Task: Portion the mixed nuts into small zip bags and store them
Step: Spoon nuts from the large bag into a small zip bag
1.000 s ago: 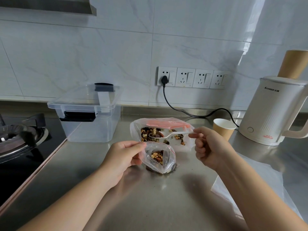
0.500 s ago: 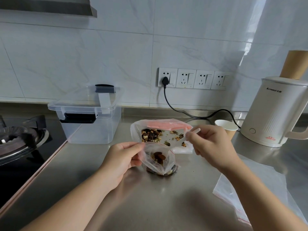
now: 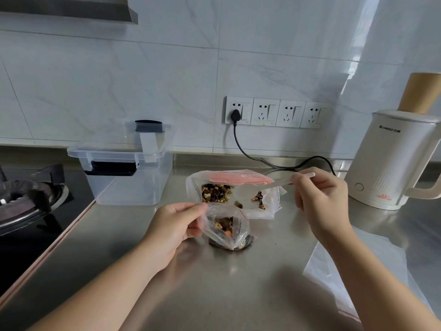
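Pinching small bag [image 3: 226, 225] rim, left hand [image 3: 174, 225] | right hand [image 3: 319, 199] fingers gripping spoon [image 3: 276, 183]

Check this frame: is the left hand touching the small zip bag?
Touching. The head view shows the left hand pinching the rim of the small zip bag between thumb and fingers, holding its mouth open above the counter.

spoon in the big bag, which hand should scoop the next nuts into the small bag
Right. The right hand already holds the spoon, its bowl inside the big bag. The left hand pinches the small bag open.
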